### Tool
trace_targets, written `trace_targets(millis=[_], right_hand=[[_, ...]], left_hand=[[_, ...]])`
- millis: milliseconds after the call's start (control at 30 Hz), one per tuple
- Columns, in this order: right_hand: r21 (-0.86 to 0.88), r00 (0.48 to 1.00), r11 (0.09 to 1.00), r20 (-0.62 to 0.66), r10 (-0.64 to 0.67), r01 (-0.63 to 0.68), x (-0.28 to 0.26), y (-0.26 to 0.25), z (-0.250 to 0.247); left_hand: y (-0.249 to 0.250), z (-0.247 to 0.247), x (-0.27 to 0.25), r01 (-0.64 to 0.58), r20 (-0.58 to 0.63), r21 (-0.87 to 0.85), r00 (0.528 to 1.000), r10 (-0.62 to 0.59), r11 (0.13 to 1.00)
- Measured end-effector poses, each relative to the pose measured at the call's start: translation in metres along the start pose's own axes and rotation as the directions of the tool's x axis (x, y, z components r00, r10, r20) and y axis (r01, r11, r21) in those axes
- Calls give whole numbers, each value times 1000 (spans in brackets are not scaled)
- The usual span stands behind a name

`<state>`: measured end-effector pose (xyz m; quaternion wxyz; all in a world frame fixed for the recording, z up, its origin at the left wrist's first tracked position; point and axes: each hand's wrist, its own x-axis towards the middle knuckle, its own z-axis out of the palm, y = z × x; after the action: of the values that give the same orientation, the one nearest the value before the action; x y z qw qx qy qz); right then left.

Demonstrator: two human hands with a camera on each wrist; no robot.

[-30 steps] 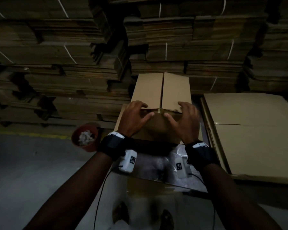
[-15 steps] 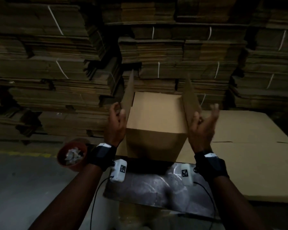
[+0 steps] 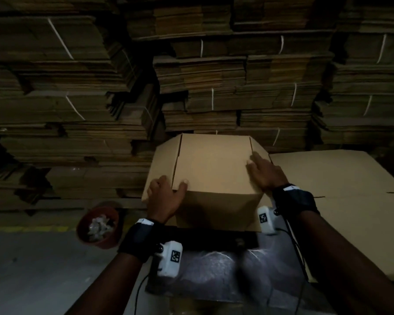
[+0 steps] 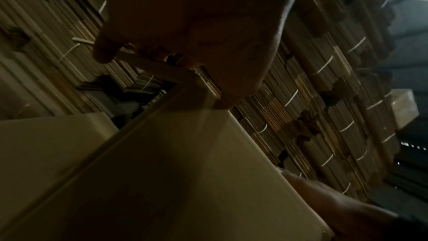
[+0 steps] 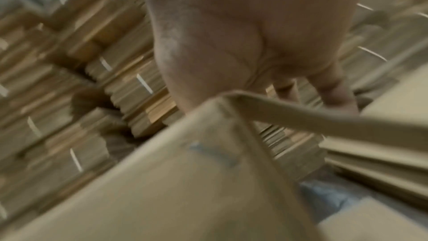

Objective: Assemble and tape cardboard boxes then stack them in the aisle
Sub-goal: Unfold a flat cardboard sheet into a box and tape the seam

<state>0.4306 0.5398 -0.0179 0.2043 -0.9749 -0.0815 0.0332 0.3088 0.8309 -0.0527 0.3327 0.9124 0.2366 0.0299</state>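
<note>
Now my left hand [image 3: 163, 197] pinches the plain brown cardboard box [image 3: 214, 176] corner; my flat right hand [image 3: 265, 172] presses its side flap down, steadying it for taping.

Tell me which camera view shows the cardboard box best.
The head view: the whole cardboard box shows, with the left hand at its near left corner and the right hand on its right edge. The left wrist view catches only a dim corner and flap; the right wrist view is blurred, showing one edge.

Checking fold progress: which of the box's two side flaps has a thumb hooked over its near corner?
The left flap: the left hand grips its near corner, thumb on top. On the right flap the right hand lies flat.
</note>
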Motion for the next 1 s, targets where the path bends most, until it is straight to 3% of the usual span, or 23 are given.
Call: trace_targets(millis=[67,133,200,300,367,433,567,633,667,700,767,833,933,1000], right_hand=[[-64,999,998,27,-17,19,8,1,-3],[-113,998,993,55,-10,16,10,2,-8],[-146,998,989,55,-13,21,6,6,-13],[-154,995,983,12,-96,96,-6,16,-14],[-166,985,972,-16,-170,165,-18,22,-10],[-200,972,954,-16,-233,225,-32,26,-6],[-225,970,946,-18,-241,231,-58,15,-11],[-211,969,947,3,-247,243,-64,5,-13],[-201,965,945,14,-260,258,-67,0,-12],[-188,960,942,26,-278,278,-69,-7,-12],[-161,946,933,51,-319,323,-72,-17,-8],[-131,933,925,77,-350,358,-71,-24,-6],[-105,926,929,180,-332,354,-67,-24,-10],[-87,921,940,246,-301,330,-65,-21,-15]], left_hand=[[-3,6,4,-16,81,-37,997,19,999],[-9,6,14,-12,77,-91,997,19,996],[-9,0,26,-24,30,-90,999,27,996],[-5,-11,43,-46,-141,-71,989,36,996],[-2,-17,59,-112,-177,-178,981,80,978],[9,-22,71,-148,-134,-266,984,115,953],[33,-30,88,-157,-145,-199,981,129,967],[46,-32,89,-227,-38,-226,974,224,947],[53,-32,88,-300,46,-184,949,313,936],[61,-31,84,-417,140,-89,894,426,904],[73,-23,73,-663,347,61,715,607,746],[82,-13,58,-791,519,147,573,634,594],[88,-6,40,-838,635,312,534,558,447],[92,-10,36,-849,622,310,522,584,429]])
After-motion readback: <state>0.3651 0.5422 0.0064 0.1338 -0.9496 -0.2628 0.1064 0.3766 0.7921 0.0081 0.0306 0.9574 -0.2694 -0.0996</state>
